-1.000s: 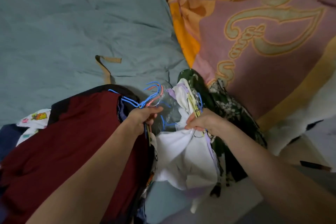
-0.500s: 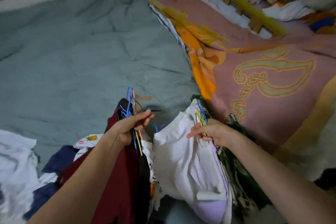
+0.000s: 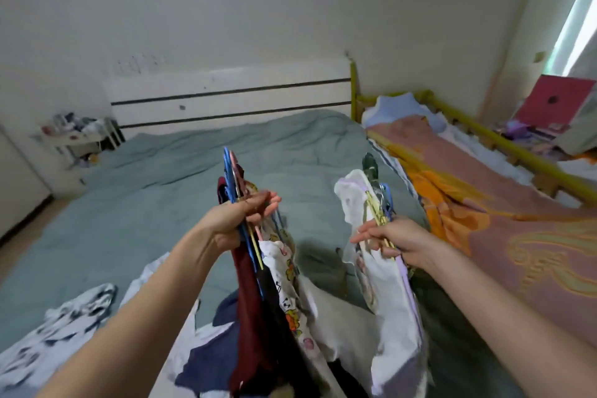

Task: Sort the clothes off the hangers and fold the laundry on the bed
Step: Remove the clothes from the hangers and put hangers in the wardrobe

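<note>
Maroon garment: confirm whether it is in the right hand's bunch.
No: the maroon garment hangs from the hangers gripped by the left hand; the right hand holds white clothes.

Left hand (image 3: 240,220) raised, fingers curled (seemingly gripping), right hand (image 3: 392,241) likewise

Pale bedroom, daylight coming in at the right

White walls (image 3: 290,26) are enclosing a grey-green bed (image 3: 161,191), a white slatted headboard (image 3: 226,100) standing beyond it, a yellow-railed cot (image 3: 504,142) sitting alongside

Left hand (image 3: 237,220), right hand (image 3: 392,241), bare forearms, no sleeves
</note>
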{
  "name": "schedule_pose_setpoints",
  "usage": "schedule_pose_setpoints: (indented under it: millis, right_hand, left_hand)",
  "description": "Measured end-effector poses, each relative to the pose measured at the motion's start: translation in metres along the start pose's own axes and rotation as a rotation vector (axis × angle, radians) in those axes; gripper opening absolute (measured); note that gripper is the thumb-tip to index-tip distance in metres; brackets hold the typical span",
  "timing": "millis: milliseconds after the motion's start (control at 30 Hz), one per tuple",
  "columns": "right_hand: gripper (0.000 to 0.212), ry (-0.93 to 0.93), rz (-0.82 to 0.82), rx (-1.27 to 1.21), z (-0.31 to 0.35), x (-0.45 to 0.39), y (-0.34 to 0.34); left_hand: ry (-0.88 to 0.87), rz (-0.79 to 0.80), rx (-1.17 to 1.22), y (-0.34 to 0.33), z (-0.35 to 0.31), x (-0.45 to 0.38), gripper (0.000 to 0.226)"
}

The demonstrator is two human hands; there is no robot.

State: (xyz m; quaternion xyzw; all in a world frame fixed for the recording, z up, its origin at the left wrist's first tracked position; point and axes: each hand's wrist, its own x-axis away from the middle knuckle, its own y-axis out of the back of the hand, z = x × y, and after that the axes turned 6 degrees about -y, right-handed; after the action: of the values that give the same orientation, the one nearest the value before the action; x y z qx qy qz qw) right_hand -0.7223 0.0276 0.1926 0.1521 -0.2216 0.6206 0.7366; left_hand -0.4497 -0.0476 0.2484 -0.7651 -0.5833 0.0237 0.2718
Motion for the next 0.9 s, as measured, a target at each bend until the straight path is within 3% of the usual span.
schedule_pose_setpoints:
  millis: [167, 533, 667, 800, 900]
  right_hand:
    - [0.014, 0.019, 0.073, 0.077, -0.012, 0.018, -0.076]
    - [0.024, 0.025, 0.137, 0.096, -0.048, 0.025, -0.178]
    - [0.039, 0.066, 0.042, 0.331, -0.06, 0.022, -0.191]
    - [0.004, 0.113, -0.105, 0.494, -0.065, 0.024, -0.178]
    - [0.01, 0.095, -0.139, 0.445, -0.07, 0.026, -0.154]
  left_hand:
    - [-0.045, 0.009, -0.066, 0.026, -0.01, 0.034, 0.017]
    - [0.084, -0.001, 0.012, 0.067, 0.024, 0.063, 0.015]
    - [0.113, 0.021, -0.023, 0.073, 0.034, 0.066, 0.015]
    - [0.129, 0.015, -0.124, 0.089, 0.043, 0.063, 0.01]
    - [0.142, -0.07, -0.209, 0.115, 0.058, 0.061, 0.016]
